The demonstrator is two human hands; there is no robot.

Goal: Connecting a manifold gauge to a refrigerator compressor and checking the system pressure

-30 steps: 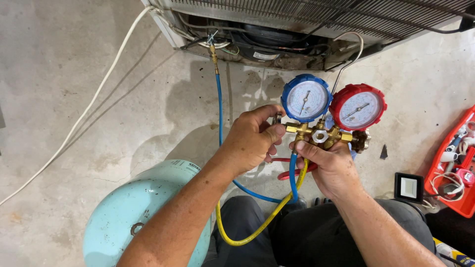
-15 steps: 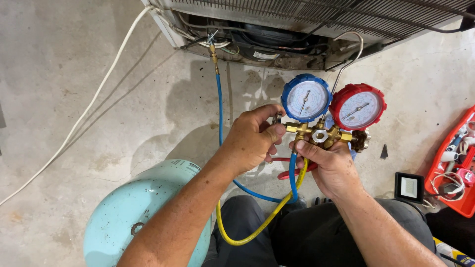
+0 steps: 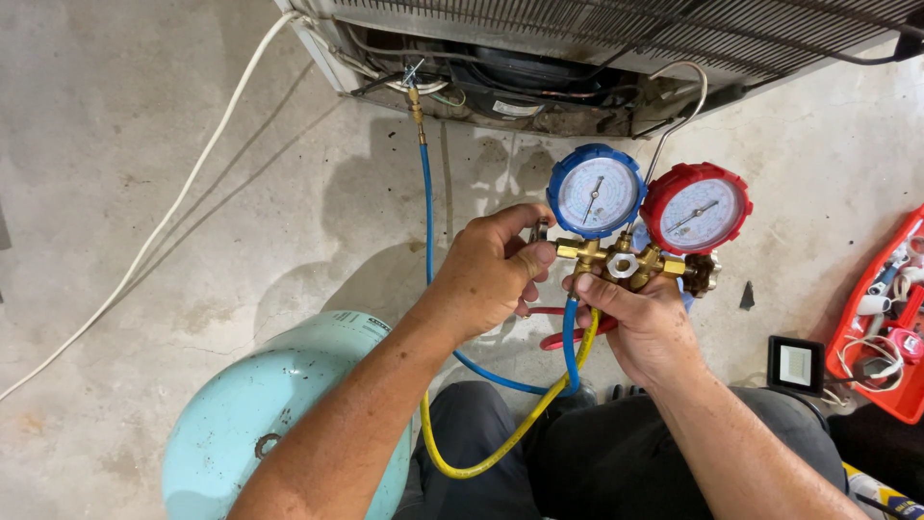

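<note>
A brass manifold gauge set [image 3: 630,258] is held up in front of me, with a blue-rimmed dial [image 3: 595,191] on the left and a red-rimmed dial [image 3: 696,209] on the right. My left hand [image 3: 489,270] grips the valve knob at the manifold's left end. My right hand [image 3: 643,327] holds the manifold body from below. A blue hose [image 3: 426,207] runs from the manifold to a brass fitting at the appliance's base. A yellow hose [image 3: 500,445] loops down over my lap, and a red hose [image 3: 558,339] shows behind my hands.
A pale green gas cylinder [image 3: 265,414] lies at my lower left. The open back of an appliance [image 3: 597,48] with coils and wiring spans the top. A white cable [image 3: 183,193] crosses the concrete floor. A red tool tray [image 3: 890,337] and a small black lamp [image 3: 795,364] sit at right.
</note>
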